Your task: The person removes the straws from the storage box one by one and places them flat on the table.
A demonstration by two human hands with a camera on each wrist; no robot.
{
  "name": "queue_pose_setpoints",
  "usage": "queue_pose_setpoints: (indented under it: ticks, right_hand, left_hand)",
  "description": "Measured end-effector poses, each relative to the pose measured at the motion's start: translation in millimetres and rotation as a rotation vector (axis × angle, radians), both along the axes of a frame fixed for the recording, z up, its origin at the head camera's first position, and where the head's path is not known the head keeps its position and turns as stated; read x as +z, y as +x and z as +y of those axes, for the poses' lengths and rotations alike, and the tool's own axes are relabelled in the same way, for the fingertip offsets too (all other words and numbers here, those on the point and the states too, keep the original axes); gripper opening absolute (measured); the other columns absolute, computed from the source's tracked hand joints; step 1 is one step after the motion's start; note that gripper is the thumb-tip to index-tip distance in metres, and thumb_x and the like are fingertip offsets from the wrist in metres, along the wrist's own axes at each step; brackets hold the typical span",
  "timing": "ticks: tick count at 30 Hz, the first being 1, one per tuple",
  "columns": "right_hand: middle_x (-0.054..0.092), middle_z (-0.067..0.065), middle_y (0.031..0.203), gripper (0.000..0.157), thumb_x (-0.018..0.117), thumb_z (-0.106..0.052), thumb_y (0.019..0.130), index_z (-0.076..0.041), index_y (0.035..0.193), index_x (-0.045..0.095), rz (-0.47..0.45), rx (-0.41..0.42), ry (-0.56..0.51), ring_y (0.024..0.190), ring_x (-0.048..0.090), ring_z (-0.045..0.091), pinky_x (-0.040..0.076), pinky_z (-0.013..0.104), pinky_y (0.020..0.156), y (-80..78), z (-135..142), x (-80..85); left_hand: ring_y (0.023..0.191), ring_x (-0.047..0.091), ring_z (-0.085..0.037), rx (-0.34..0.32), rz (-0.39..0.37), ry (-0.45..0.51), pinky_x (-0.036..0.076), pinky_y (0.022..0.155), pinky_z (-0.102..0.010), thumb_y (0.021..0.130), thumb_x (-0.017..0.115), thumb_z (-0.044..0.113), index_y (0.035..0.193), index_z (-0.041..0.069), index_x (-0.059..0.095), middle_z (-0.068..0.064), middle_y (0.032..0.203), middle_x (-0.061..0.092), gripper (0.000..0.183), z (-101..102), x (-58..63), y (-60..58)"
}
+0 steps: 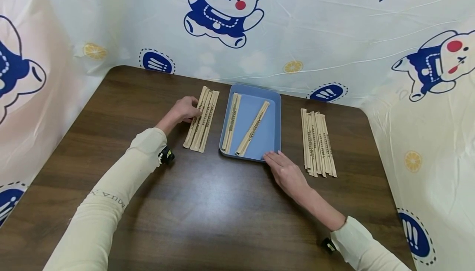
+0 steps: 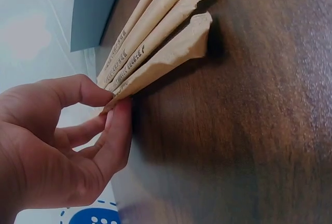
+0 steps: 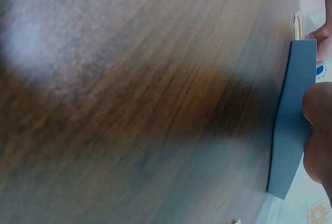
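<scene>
My left hand [image 1: 185,109] is at a small group of slim brown paper-wrapped sticks [image 1: 203,126] on the left. In the left wrist view, its thumb and fingers pinch the nearest paper-wrapped stick [image 2: 166,58]; the others lie side by side behind it. A shallow blue tray [image 1: 272,130] stands right of this group, with a few similar sticks [image 1: 253,128] lying inside. My right hand [image 1: 289,176] rests its extended fingers on the tray's near right corner. The right wrist view catches part of that hand against the tray's outer wall [image 3: 290,125].
Another group of paper-wrapped sticks [image 1: 318,145] lies right of the tray. Everything rests on a dark wooden table [image 1: 208,213]. A printed curtain [image 1: 315,23] hangs along its back and sides.
</scene>
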State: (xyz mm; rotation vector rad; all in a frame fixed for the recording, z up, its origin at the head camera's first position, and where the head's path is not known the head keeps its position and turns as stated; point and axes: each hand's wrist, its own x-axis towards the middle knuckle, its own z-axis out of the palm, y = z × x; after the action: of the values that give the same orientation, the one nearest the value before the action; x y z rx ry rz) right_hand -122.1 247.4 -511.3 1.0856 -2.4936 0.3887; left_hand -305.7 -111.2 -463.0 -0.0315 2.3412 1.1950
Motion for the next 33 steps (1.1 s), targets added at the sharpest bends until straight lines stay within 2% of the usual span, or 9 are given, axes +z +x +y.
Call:
queue_pose_setpoints:
  ticks: [5, 13, 15, 20, 22, 24, 27, 30, 33]
  right_hand:
    - [0.067, 0.022, 0.121, 0.045, 0.074, 0.012, 0.080, 0.009, 0.124, 0.065, -0.010, -0.004, 0.010, 0.115, 0.063, 0.033, 0.046, 0.047, 0.104, 1.1, -1, -0.3]
    - [0.066, 0.022, 0.122, 0.043, 0.072, 0.012, 0.082, 0.008, 0.124, 0.065, -0.028, -0.008, 0.010, 0.115, 0.063, 0.033, 0.045, 0.047, 0.105, 2.5, -1, 0.2]
    - [0.066, 0.022, 0.122, 0.044, 0.073, 0.013, 0.081, 0.008, 0.124, 0.065, -0.025, -0.005, 0.006, 0.115, 0.063, 0.033, 0.046, 0.047, 0.104, 2.3, -1, 0.1]
    - [0.066, 0.022, 0.121, 0.046, 0.074, 0.013, 0.079, 0.009, 0.124, 0.065, -0.015, -0.005, 0.007, 0.115, 0.064, 0.033, 0.047, 0.047, 0.103, 1.8, -1, -0.5]
    - [0.067, 0.022, 0.121, 0.046, 0.074, 0.013, 0.079, 0.009, 0.124, 0.065, -0.011, -0.005, 0.009, 0.114, 0.064, 0.033, 0.047, 0.047, 0.103, 1.8, 0, -0.7]
    - [0.067, 0.022, 0.121, 0.046, 0.074, 0.013, 0.079, 0.009, 0.124, 0.065, -0.010, -0.005, 0.010, 0.114, 0.064, 0.032, 0.047, 0.047, 0.103, 1.7, 0, -0.8]
    - [0.067, 0.022, 0.121, 0.045, 0.074, 0.012, 0.080, 0.009, 0.124, 0.065, -0.009, -0.004, 0.007, 0.114, 0.064, 0.033, 0.047, 0.048, 0.103, 1.3, 0, -0.6]
    - [0.066, 0.022, 0.122, 0.044, 0.073, 0.012, 0.080, 0.009, 0.124, 0.065, -0.012, -0.004, 0.004, 0.115, 0.063, 0.033, 0.047, 0.048, 0.103, 0.8, 0, -0.2]
    - [0.066, 0.022, 0.122, 0.042, 0.072, 0.012, 0.081, 0.009, 0.123, 0.066, -0.013, -0.004, 0.000, 0.115, 0.063, 0.033, 0.047, 0.049, 0.103, 0.9, 0, -0.1]
  left_hand:
    - [0.112, 0.058, -0.036, 0.002, 0.002, -0.022, 0.057, 0.089, -0.043, 0.095, 0.055, 0.002, 0.147, -0.005, 0.039, -0.029, 0.139, 0.043, 0.055, 0, 1.0, 1.3]
    - [0.088, 0.060, -0.027, -0.010, 0.065, -0.100, 0.056, 0.080, -0.041, 0.093, 0.058, 0.005, 0.141, -0.005, 0.045, -0.021, 0.104, 0.057, 0.051, -4, -0.4, 2.3]
    - [0.087, 0.059, -0.026, -0.001, 0.079, -0.104, 0.056, 0.078, -0.039, 0.093, 0.059, 0.006, 0.139, -0.005, 0.046, -0.021, 0.106, 0.057, 0.050, -4, -0.1, 2.2]
    - [0.083, 0.058, -0.024, 0.024, 0.148, -0.121, 0.057, 0.072, -0.034, 0.093, 0.061, 0.010, 0.137, -0.006, 0.048, -0.025, 0.124, 0.053, 0.048, -3, 4.4, 0.1]
    - [0.073, 0.058, -0.021, 0.027, 0.159, -0.107, 0.056, 0.068, -0.034, 0.094, 0.062, 0.011, 0.137, -0.005, 0.050, -0.024, 0.116, 0.057, 0.047, 1, 8.0, -0.7]
    - [0.061, 0.054, -0.016, 0.018, 0.151, -0.074, 0.054, 0.064, -0.035, 0.095, 0.061, 0.011, 0.137, -0.003, 0.051, -0.018, 0.097, 0.060, 0.046, 7, 12.2, -1.1]
    - [0.053, 0.049, -0.012, 0.011, 0.115, 0.005, 0.054, 0.066, -0.039, 0.096, 0.061, 0.012, 0.139, -0.001, 0.052, -0.009, 0.076, 0.055, 0.046, 20, 19.4, -0.5]
    - [0.066, 0.060, -0.019, -0.002, 0.077, 0.084, 0.058, 0.078, -0.042, 0.095, 0.062, 0.011, 0.140, -0.001, 0.050, -0.011, 0.083, 0.058, 0.048, 34, 28.6, 1.9]
    - [0.096, 0.064, -0.031, -0.013, 0.028, 0.166, 0.056, 0.090, -0.044, 0.095, 0.061, 0.009, 0.142, -0.002, 0.048, -0.019, 0.110, 0.059, 0.050, 46, 38.4, 5.5]
